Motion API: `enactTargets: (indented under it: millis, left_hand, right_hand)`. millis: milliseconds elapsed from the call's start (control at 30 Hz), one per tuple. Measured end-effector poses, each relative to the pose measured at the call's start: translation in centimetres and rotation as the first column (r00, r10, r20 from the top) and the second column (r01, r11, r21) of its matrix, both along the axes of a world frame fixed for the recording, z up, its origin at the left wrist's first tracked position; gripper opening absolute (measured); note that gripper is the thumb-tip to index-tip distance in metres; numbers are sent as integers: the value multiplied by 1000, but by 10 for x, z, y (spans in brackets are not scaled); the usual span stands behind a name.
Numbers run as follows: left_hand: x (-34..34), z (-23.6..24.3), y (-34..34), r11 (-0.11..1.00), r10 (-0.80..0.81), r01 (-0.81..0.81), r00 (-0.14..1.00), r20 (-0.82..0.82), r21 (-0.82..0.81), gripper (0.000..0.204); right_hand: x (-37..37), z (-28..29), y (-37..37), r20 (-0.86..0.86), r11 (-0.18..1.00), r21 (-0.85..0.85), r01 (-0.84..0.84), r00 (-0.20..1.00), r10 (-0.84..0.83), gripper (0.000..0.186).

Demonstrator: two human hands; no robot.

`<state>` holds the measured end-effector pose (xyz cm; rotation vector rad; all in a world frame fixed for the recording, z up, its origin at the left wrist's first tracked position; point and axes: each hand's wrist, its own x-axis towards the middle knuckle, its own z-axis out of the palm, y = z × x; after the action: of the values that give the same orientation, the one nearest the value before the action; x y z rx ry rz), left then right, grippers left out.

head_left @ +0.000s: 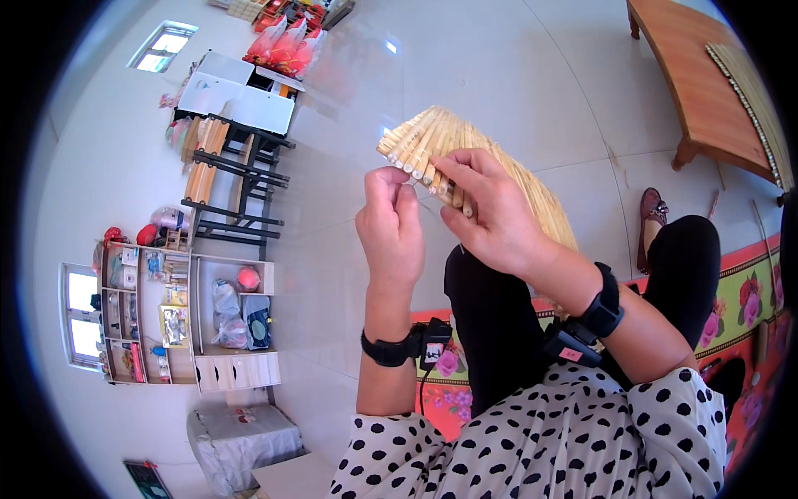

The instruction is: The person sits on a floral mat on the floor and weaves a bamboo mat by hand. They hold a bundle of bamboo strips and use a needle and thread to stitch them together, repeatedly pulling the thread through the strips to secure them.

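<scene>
A mat of pale straw-coloured stalks (544,204) slants away in front of me, above my knees, with its round cut ends fanned out toward my hands. My right hand (495,212) grips it by the stalk ends, thumb below and fingers on top. My left hand (389,229) is raised just left of those ends, its fingers curled and pinched together. What sits in that pinch is too small to make out; a thin strand may run from it to the stalks. Both wrists wear black straps with small boxes (434,343).
At the upper right stands a low wooden table (686,75) bearing another stalk mat (756,96). A flowered red-and-green mat (736,303) lies under me; a brown shoe (652,220) shows nearby. Leftward are a black-framed rack (241,179) and a shelf unit (237,370).
</scene>
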<state>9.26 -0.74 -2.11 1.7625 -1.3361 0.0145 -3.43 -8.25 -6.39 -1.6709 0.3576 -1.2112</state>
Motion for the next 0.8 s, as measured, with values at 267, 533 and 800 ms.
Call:
enactTargets:
  millis: [267,533,800]
  left_hand:
    - [-16,-3,-14,960,243,-262,955,-169,-102,36]
    - [-19,3,-14,964,159,-217,934,-320,-156,33]
    - [-19,4,-13,969,131,-193,931,-340,-157,39]
  right_hand:
    - [13,-5,17,21,999,8,42,999,-43,51]
    - [15,-8,23,41,997,-19,69,997,-68,54]
    - [14,-6,25,58,997,-15,76,996,-75,57]
